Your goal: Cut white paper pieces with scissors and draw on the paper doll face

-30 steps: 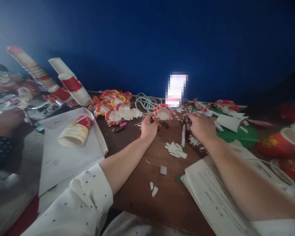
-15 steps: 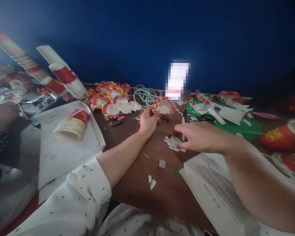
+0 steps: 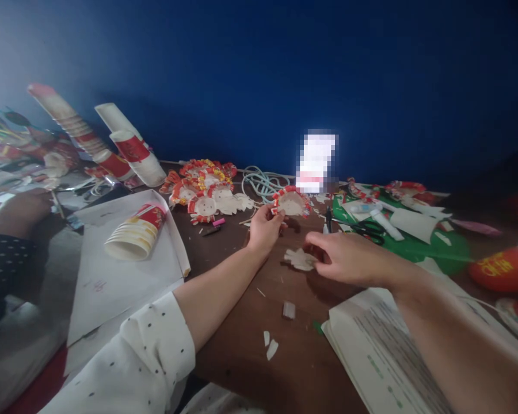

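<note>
Cutout at right hand's fingertips

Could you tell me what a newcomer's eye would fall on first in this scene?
Probably the two hands at the centre of the brown table: the left hand holds up a red-fringed paper craft, while the right hand pinches a white paper cutout lying on the wood. Next come the pile of finished crafts behind them and the stack of paper cups lying at left.

Brown table: paper scraps, stacked cups, cut-out pile, cord, open booklet
</note>
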A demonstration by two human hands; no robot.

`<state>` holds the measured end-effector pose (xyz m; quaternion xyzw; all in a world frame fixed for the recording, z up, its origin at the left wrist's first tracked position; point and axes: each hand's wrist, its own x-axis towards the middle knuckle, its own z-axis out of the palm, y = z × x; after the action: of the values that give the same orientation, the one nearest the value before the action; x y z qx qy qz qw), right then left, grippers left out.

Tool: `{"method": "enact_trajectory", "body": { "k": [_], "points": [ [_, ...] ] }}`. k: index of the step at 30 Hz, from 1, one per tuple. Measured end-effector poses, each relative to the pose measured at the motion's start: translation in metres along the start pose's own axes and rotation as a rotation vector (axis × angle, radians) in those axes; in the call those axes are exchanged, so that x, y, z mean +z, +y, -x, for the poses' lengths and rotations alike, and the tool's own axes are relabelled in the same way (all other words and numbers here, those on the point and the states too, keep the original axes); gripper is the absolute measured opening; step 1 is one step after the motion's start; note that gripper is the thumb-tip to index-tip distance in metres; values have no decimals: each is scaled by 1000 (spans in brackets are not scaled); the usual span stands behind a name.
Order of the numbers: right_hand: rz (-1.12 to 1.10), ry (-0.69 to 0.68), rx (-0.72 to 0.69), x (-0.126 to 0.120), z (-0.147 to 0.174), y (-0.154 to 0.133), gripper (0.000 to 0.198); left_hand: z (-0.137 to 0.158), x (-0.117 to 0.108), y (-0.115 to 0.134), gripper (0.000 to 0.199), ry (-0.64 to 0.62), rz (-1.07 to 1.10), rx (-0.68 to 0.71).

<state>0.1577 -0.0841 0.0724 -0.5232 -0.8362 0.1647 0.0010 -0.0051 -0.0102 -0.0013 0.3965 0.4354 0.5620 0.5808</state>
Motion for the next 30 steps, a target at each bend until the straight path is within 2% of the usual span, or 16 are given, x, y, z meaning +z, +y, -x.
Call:
{"method": "enact_trajectory", "body": {
  "k": [4, 8, 14, 19, 22, 26, 30],
  "points": [
    [-102, 86, -45, 0, -5, 2, 11, 0, 1, 1, 15, 4, 41, -21],
    [-211, 141, 24, 4, -8, 3, 9, 1, 2, 2, 16, 0, 49, -38],
    [-396, 258, 19, 9, -14, 5, 12, 3, 2, 5, 16, -10, 112, -41],
    [-651, 205, 107, 13, -19, 13, 13, 2, 2, 7, 16, -1, 102, -59],
    [-702, 204, 119, 17, -23, 18, 16, 2, 2, 6, 19, -2, 113, -64],
    [-761, 180, 257, 27, -29, 20, 24, 3, 3, 6, 20, -10, 125, -58],
    [-846, 258, 308, 35, -33, 20, 29, 5, 4, 7, 21, -20, 133, -43]
  ]
}}
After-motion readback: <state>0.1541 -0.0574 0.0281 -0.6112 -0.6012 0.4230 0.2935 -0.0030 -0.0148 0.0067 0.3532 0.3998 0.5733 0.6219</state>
